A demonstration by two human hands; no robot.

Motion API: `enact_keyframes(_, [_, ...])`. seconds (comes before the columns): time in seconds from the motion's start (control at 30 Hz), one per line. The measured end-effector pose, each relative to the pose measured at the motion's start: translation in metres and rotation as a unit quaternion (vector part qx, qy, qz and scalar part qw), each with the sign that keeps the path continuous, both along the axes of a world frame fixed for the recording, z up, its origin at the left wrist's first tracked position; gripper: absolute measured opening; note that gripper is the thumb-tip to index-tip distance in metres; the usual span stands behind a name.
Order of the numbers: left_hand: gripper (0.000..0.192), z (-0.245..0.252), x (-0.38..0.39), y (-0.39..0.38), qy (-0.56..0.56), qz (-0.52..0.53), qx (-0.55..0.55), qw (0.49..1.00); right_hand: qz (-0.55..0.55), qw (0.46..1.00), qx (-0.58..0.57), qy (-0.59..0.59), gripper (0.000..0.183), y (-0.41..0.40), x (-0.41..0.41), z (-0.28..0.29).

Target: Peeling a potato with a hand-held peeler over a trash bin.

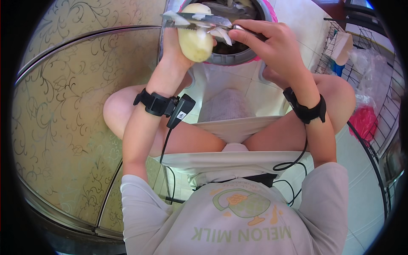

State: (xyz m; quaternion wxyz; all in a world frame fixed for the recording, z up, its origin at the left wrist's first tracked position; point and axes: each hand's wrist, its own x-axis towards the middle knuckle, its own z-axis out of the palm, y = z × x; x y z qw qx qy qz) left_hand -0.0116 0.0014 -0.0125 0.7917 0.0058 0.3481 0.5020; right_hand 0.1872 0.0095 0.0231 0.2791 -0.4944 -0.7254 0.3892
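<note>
My left hand (176, 51) holds a smooth, pale yellow, peeled vegetable (196, 47), perhaps a potato, from behind; most of the fingers are hidden by it. With my right hand (272, 41) I grip the handle of a metal peeler (220, 21) with a long blade and a serrated edge. The blade lies across the upper part of the vegetable. Thin whitish peelings (177, 18) cling to the blade, and another strip (222, 34) hangs near its handle end. Right below both hands stands a grey-rimmed bin (228, 59) with dark contents and peelings inside.
A pink liner (272, 11) edges the bin. Patterned cabinet doors (79, 95) stand close on the left. At right, a black wire rack (353, 75) holds a brush (342, 47), clear plastic and a pink bag (364, 124). Cables (164, 145) run from bands on both wrists.
</note>
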Motion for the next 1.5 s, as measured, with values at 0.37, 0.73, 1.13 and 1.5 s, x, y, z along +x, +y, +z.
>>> enact_keyframes(0.37, [0.047, 0.004, 0.021, -0.004, 0.148, -0.108, -0.120, 0.976, -0.076, 0.984, -0.083, -0.136, 0.032, 0.019, -0.004, -0.023])
enact_keyframes(0.73, [0.048, 0.015, -0.011, 0.000, 0.071, -0.060, -0.029, 0.995, -0.094, 0.971, -0.210, 0.068, 0.037, 0.015, -0.004, -0.010])
enact_keyframes(1.13, [0.062, -0.007, -0.021, -0.003, -0.127, 0.023, -0.025, 0.991, 0.101, 0.992, -0.052, 0.064, 0.029, 0.009, 0.013, -0.004])
enact_keyframes(1.5, [0.054, 0.012, 0.008, -0.004, 0.117, -0.128, -0.109, 0.979, -0.023, 0.993, -0.074, -0.086, 0.036, 0.016, 0.004, -0.008])
